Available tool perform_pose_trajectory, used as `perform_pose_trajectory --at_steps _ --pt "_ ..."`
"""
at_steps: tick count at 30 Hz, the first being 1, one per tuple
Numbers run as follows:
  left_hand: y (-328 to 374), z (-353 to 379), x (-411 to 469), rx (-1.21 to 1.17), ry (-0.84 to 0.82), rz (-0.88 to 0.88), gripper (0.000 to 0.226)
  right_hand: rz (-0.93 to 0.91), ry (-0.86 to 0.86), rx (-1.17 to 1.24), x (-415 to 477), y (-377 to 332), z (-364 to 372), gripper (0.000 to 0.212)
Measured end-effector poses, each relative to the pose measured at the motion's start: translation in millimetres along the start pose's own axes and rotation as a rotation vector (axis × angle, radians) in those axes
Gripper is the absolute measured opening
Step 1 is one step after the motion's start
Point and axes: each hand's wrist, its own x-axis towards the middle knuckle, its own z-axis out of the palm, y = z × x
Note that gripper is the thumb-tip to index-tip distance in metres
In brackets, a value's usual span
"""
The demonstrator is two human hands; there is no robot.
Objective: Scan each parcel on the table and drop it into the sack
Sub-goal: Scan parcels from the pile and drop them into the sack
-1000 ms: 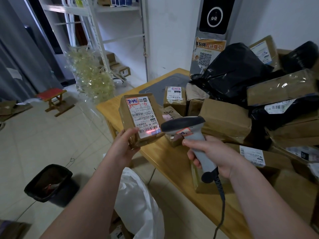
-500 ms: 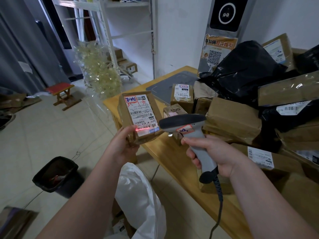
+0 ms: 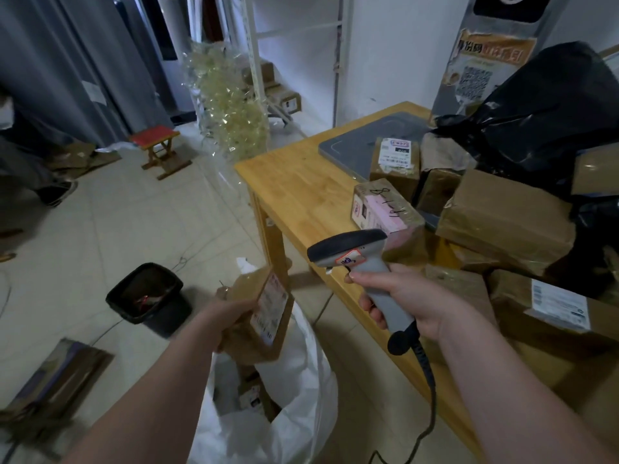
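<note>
Head view shows the parcel (image 3: 259, 329) lowered from the scanner's beam to just above the open white sack (image 3: 301, 370), gripped by the left hand (image 3: 229, 314) with curled fingers: scan apparently done, drop pending. The right hand (image 3: 415, 301) wraps the scanner (image 3: 355, 259) handle beside the table (image 3: 294, 182), where many taped boxes (image 3: 502, 222) wait. 1 black bin (image 3: 167, 318) stands clear, left of the sack.

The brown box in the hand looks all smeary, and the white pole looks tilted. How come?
In the head view the brown cardboard parcel, held by the left hand, is motion-blurred, its label unreadable; the grey handheld scanner in the right hand looks sharper; the wide-angle lens makes the white shelf post lean.
</note>
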Motion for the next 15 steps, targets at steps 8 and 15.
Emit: perform_pose_trajectory --at_steps 8,15 --pt "-28 7 6 0.201 0.260 0.009 0.088 0.033 -0.008 -0.026 10 11 6 0.019" --pt "28 33 0 0.152 0.144 0.295 0.067 -0.039 0.099 -0.031 2 10 -7 0.017"
